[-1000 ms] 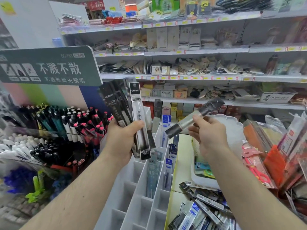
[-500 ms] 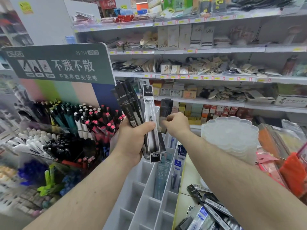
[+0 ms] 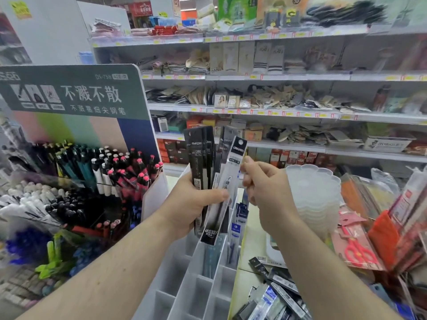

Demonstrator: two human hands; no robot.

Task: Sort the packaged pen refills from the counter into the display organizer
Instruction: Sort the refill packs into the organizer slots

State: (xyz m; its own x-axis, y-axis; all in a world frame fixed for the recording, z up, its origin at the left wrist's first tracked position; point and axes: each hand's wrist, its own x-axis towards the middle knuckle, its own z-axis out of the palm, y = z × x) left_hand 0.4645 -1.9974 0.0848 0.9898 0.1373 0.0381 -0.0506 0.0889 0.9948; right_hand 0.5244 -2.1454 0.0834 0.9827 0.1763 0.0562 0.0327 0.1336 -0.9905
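Barely begun: few packs slotted in white organizer (image 3: 184, 294), centre bottom. Left hand (image 3: 191, 204) gripping refill packs (image 3: 208, 162); right hand (image 3: 265, 188) loosely curled, empty. Loose packs (image 3: 277, 294) remaining lower right.

A: What I'm seeing: refill packs (image 3: 213, 181) in my left hand (image 3: 191, 204) are glossy plastic sleeves, black and clear-white.

B: Organizer?

A: Display organizer (image 3: 184, 285) reads smooth matt grey-white plastic. Stacked trays (image 3: 316, 195) translucent plastic. Desk (image 3: 251, 248) smooth pale yellow, slight sheen.
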